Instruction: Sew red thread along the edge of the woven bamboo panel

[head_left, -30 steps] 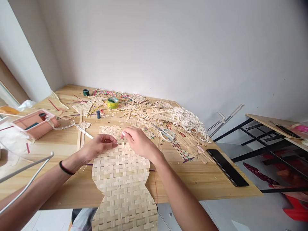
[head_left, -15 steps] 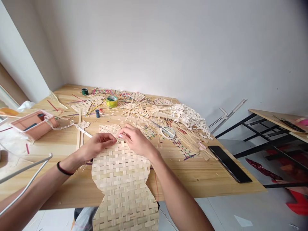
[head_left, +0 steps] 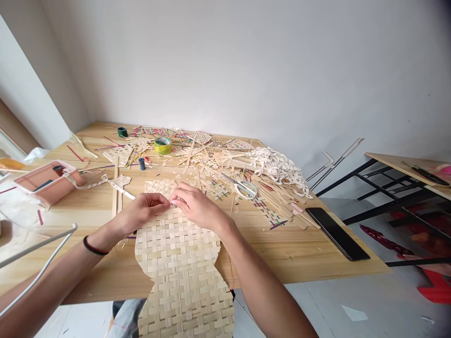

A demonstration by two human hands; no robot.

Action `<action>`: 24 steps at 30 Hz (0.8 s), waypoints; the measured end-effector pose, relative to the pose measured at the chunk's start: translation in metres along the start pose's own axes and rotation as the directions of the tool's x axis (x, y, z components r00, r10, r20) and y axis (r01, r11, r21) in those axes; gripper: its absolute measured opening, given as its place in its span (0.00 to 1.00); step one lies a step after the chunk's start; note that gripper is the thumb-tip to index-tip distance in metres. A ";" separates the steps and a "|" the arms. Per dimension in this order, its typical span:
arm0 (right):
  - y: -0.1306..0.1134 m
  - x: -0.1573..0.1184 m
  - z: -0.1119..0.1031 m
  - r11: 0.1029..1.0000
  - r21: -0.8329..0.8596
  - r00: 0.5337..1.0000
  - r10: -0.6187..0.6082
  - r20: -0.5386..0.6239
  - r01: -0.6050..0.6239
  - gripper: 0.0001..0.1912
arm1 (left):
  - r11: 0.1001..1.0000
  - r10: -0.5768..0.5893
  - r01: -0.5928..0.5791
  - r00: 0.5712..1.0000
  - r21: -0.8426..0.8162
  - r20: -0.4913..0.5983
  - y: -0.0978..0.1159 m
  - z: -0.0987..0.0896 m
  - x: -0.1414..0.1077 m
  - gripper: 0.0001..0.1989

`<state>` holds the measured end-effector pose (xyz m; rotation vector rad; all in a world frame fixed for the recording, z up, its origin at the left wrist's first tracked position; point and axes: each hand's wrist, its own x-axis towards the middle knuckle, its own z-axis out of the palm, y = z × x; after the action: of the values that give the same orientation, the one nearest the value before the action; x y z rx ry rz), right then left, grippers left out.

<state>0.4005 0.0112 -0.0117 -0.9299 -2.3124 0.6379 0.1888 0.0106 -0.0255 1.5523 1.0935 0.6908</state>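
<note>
Single head-worn camera, facing forward and down; bare left hand (head_left: 150, 209) and bare right hand (head_left: 199, 206) close, lower centre; light-brown wooden table (head_left: 296, 256) across lower half, pale-grey wall (head_left: 225, 65) behind, upper half.

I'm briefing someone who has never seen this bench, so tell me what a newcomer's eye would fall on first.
Probably the pale woven sheet, front and centre, overhanging the table's near edge, with the left hand and right hand close together at its far end. Next, perhaps, the tangled white heap towards the back right, and the black phone by the right edge.
</note>
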 end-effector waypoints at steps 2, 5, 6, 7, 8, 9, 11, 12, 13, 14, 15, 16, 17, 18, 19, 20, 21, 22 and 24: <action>-0.001 0.000 0.000 1.000 -0.013 1.000 0.010 0.004 -0.010 0.10 | 1.000 0.000 0.000 1.000 0.017 -0.005 0.000 0.000 0.000 0.21; -0.001 -0.001 -0.001 1.000 -0.016 1.000 0.002 -0.003 -0.002 0.08 | 0.999 -0.004 0.004 1.000 0.039 -0.002 -0.001 -0.001 0.000 0.23; -0.002 -0.001 -0.001 1.000 -0.007 1.000 -0.002 -0.006 0.002 0.07 | 0.999 -0.005 0.005 1.000 0.044 0.005 -0.001 -0.001 0.000 0.23; -0.002 -0.001 -0.001 1.000 0.005 1.000 -0.004 -0.007 0.004 0.07 | 0.999 -0.007 0.006 1.000 0.049 0.011 -0.001 -0.001 0.001 0.23; -0.003 -0.001 -0.001 1.000 0.016 1.000 -0.004 -0.007 0.005 0.07 | 0.998 -0.010 0.009 1.000 0.058 0.019 -0.001 -0.001 0.001 0.23; -0.003 -0.001 -0.001 1.000 0.024 1.000 -0.003 -0.008 0.003 0.08 | 0.998 -0.015 0.013 1.000 0.066 0.025 -0.002 -0.001 0.001 0.23; -0.005 0.000 -0.001 1.000 0.024 1.000 0.003 -0.016 -0.002 0.09 | 0.997 -0.023 0.021 0.999 0.076 0.033 -0.002 0.000 0.001 0.23; -0.006 0.000 -0.001 1.000 0.019 1.000 0.004 -0.023 -0.004 0.10 | 0.997 -0.028 0.025 0.999 0.076 0.035 -0.002 0.000 0.001 0.23; -0.007 0.000 -0.001 1.000 0.013 0.999 0.003 -0.032 -0.003 0.10 | 0.997 -0.030 0.028 0.999 0.073 0.037 -0.002 -0.001 0.001 0.23; -0.008 0.000 -0.001 1.000 0.007 0.999 0.000 -0.043 0.001 0.11 | 0.997 -0.029 0.026 0.999 0.070 0.043 -0.003 -0.001 0.001 0.23; -0.008 0.000 0.000 1.000 0.005 0.999 -0.006 -0.054 0.006 0.11 | 0.997 -0.022 0.019 0.999 0.069 0.048 -0.003 -0.001 0.001 0.23; -0.009 0.000 0.000 1.000 0.007 0.998 -0.014 -0.062 0.014 0.12 | 0.998 -0.012 0.009 0.999 0.069 0.052 -0.004 -0.001 0.001 0.22; -0.009 0.000 0.000 1.000 0.015 0.997 -0.019 -0.071 0.020 0.13 | 0.998 -0.002 -0.001 0.999 0.070 0.052 -0.004 -0.002 0.001 0.22; -0.009 0.000 0.000 0.999 0.029 0.997 -0.021 -0.078 0.023 0.14 | 0.997 0.005 -0.009 0.999 0.071 0.051 -0.004 -0.002 0.001 0.22; -0.008 0.000 0.001 0.999 0.049 0.996 -0.019 -0.083 0.023 0.15 | 0.997 0.008 -0.011 0.999 0.071 0.048 -0.004 -0.002 0.001 0.22; -0.008 0.000 0.002 0.997 0.075 0.996 -0.012 -0.088 0.019 0.15 | 0.998 0.004 -0.007 0.999 0.069 0.043 -0.003 -0.002 0.001 0.22; -0.007 0.000 0.003 0.995 0.103 0.995 -0.003 -0.096 0.013 0.16 | 0.998 -0.002 -0.001 0.999 0.067 0.038 -0.002 -0.002 0.000 0.22; -0.006 0.000 0.003 0.991 0.132 0.994 0.009 -0.106 0.005 0.16 | 0.998 -0.008 0.006 0.999 0.066 0.033 -0.001 -0.002 0.000 0.22; -0.005 0.001 0.004 0.984 0.179 0.992 0.025 -0.125 -0.002 0.12 | 0.998 -0.013 0.012 1.000 0.067 0.027 0.001 -0.001 -0.001 0.22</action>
<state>0.3951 0.0076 -0.0119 -0.8769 -2.1003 0.7560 0.1876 0.0106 -0.0241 1.6057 1.1146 0.6284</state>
